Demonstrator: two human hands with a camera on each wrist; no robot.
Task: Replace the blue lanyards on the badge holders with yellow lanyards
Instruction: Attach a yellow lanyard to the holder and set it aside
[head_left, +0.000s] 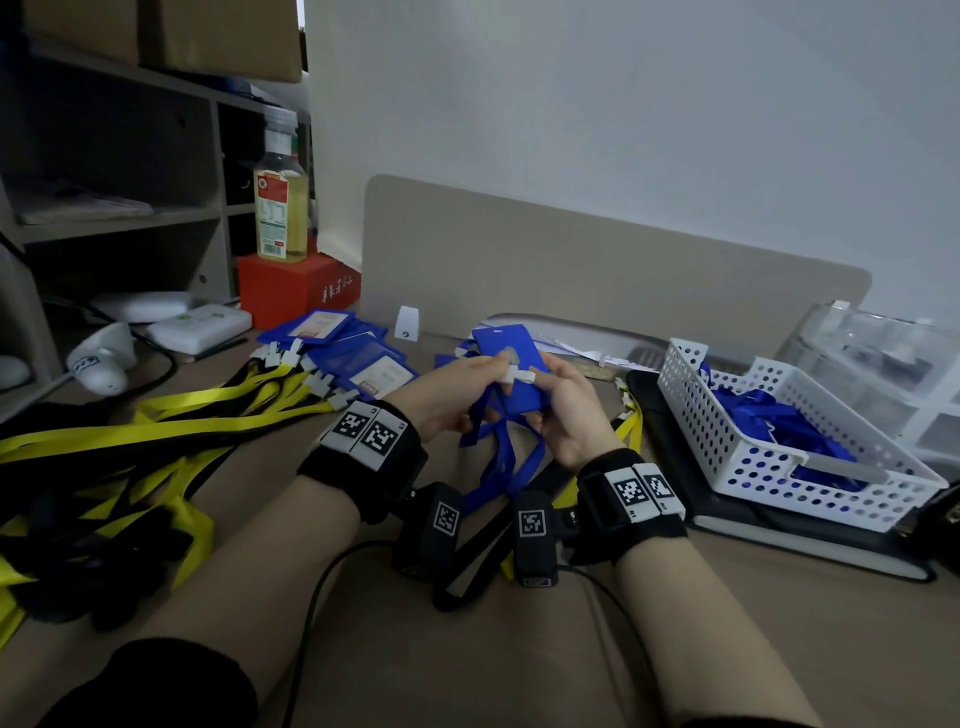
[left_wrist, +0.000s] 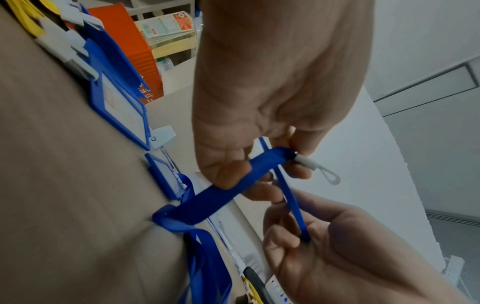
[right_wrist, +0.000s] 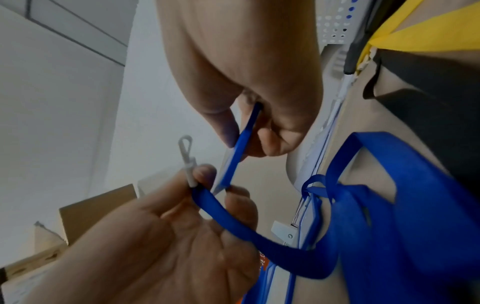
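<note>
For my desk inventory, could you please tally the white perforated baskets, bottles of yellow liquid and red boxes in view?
White perforated basket: 1
Bottle of yellow liquid: 1
Red box: 1
Total: 3

A flat blue plastic badge holder (head_left: 511, 376) stood near upright at the centre of the head view, held off the desk. A blue ribbon lanyard (head_left: 498, 457) with a white plastic clip (head_left: 517, 375) at its end hung from there in loose loops toward the lower centre. At centre left, a pile of blue rectangular badge holders (head_left: 353, 353) lay flat, white clips joining them to yellow ribbon lanyards (head_left: 156, 421) that spread toward the left edge. At right, loose blue ribbon lanyards (head_left: 769, 421) lay heaped inside a white perforated plastic basket (head_left: 737, 467).
</note>
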